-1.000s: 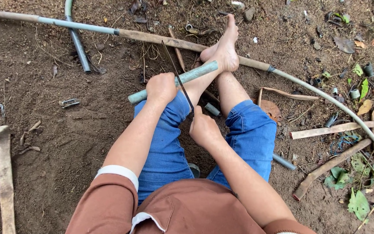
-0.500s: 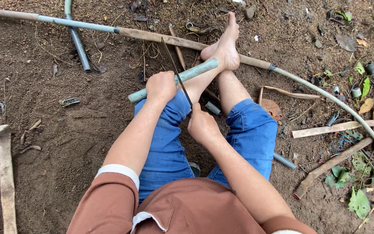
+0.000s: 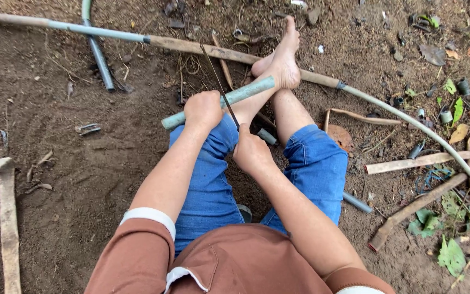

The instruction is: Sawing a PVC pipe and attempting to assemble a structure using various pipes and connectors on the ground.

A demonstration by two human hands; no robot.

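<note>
Sitting on bare dirt ground with legs stretched forward, the person grips a short grey-green pipe with the left hand, fingers clenched around it near its left end. The pipe lies slantwise across the left shin, and its far end is pressed under the bare foot. The right hand is closed on the lower end of a thin dark blade, which slants up and away across the pipe, touching it just beside the left hand. A long bent pipe runs across the ground beyond the foot. Wooden sticks and green leaves lie at the right.
</note>
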